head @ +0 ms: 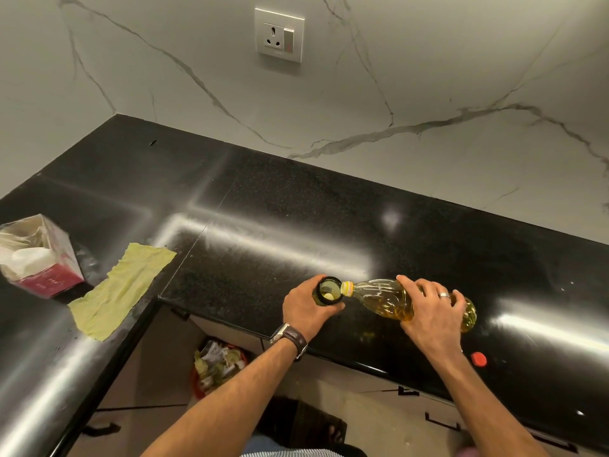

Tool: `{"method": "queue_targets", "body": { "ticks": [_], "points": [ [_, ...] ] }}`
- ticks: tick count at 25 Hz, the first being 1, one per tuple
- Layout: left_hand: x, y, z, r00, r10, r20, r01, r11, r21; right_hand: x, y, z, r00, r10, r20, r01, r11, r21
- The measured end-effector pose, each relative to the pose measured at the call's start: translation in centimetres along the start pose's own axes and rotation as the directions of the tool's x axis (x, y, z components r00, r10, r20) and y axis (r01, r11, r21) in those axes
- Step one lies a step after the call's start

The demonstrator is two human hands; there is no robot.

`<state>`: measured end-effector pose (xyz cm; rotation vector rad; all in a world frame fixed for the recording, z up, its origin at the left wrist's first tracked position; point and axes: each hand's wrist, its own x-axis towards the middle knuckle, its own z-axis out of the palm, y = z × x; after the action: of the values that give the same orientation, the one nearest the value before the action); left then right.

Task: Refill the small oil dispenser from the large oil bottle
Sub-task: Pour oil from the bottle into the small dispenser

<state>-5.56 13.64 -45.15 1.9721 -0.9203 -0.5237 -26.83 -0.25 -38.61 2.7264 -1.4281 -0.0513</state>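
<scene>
White marble-veined walls met behind a black L-shaped counter, with a wall socket high on the back wall. From the head camera, the left hand had its grip wrapped around the small oil dispenser, a dark greenish jar standing open-mouthed near the counter's front edge. The right hand, a ring on one finger, was clamped over the large oil bottle, tipped nearly flat with its yellow neck at the dispenser's rim. A red cap lay on the counter near the right forearm. Farther left sat a tissue box beside a green cloth. Below, a waste bin stood on the floor.
</scene>
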Motion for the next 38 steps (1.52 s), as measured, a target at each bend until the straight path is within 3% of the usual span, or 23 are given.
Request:
{"method": "queue_targets", "body": {
  "ticks": [38],
  "points": [
    [-0.13,0.00,0.06,1.000,-0.014,-0.003,0.014,1.000,-0.022,0.25,-0.06,-1.01,0.994,-0.038,-0.099,0.032,0.997,-0.065]
  ]
}}
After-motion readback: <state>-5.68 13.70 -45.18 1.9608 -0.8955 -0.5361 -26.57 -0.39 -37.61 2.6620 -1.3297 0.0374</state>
